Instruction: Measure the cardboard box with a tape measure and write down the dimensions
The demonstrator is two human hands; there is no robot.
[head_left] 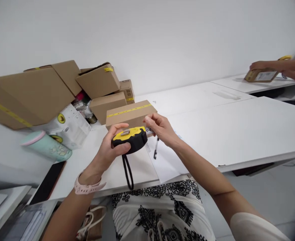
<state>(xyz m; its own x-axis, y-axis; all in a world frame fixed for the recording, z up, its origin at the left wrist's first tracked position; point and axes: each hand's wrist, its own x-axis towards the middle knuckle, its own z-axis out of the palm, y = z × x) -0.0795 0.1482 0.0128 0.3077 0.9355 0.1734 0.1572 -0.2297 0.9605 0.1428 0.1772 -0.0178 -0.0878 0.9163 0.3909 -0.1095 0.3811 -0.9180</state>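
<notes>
A yellow and black tape measure (131, 139) is in my left hand (109, 144), thumb on its front and fingers behind. Its black wrist strap (127, 172) hangs down over the table's near edge. My right hand (161, 129) is closed in a pinch just right of the tape measure; what its fingertips hold, if anything, is hidden. Behind both hands lies a closed cardboard box (131, 112) with yellow tape along its top. A black and white pen (156, 149) rests on white paper (167, 164) below my right hand.
Several cardboard boxes (97, 82) are stacked at the back left. A mint tumbler (47, 145) leans by a white avocado-print box (69, 124); a dark phone-like slab (48, 182) lies near the edge. At far right, another person's hands (260, 65) hold a carton (261, 76).
</notes>
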